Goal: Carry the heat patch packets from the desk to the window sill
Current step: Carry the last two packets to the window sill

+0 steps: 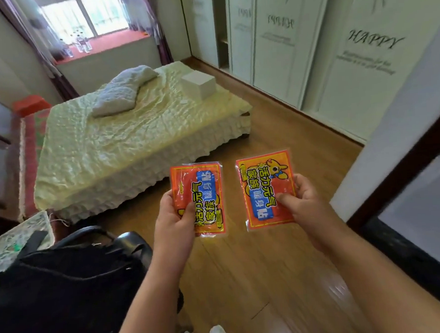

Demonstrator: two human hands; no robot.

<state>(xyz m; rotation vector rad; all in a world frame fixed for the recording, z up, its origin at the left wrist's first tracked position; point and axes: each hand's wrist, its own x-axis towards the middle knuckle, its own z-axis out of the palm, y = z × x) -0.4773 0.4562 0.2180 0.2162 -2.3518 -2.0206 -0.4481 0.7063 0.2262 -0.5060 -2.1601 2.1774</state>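
- Currently the left hand (174, 218) grips one heat patch packet (199, 198) by its near left edge, thumb pressed across the printed face and fingers curled behind.
- Opposite it, the right hand (302, 202) clamps a second packet (265, 189) at its near right corner in the same way, thumb on top.
- Both packets are held out flat over the wooden floor (245, 267), just beside each other but apart, well short of the window sill (113, 43) at the far left of the room.
- Judging by their look, these are thin, light sachets in glossy, crinkly film: flexible, a little slippery, not fragile. A pinch along a sealed edge seems enough; a loose grip could let one slide out while walking.
- Between hands and sill lies the bed (134, 135) with a rumpled blanket (121, 91) and a white box (199, 84); water bottles (82, 43) already stand on the sill's left part.
- A black chair (66, 278) sits near left, wardrobe doors (296, 45) far right.
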